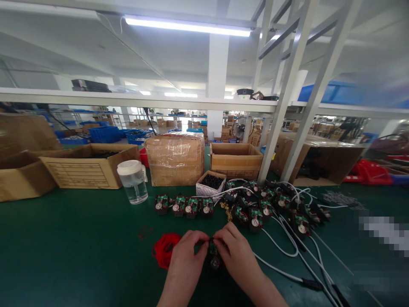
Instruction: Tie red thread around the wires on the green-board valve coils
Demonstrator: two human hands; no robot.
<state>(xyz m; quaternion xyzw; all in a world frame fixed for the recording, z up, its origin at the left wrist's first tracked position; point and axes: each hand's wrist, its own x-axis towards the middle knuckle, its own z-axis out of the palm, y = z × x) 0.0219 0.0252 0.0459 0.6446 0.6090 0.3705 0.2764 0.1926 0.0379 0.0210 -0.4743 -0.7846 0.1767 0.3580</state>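
Note:
A small black housing with a green circuit board [214,261] and a round silvery part lies on the green table between my hands. My left hand [189,255] is closed, thumb and fingertips pinched at the upper left edge of this assembly. From the other side my right hand [236,252] pinches its upper right edge. The fingertips almost meet, and whatever tiny part sits between them is hidden. Beside my left hand lies a bundle of red wire [165,250]. A thin loose red wire [145,232] rests farther left.
Several similar assemblies [191,206] stand in a row ahead; more, with white cables [287,249], crowd the right. Behind are a small box of black parts [211,182], a water jug [132,183], a wrapped carton [175,160] and an open carton [236,162]. A metal shelf post [271,140] rises at right.

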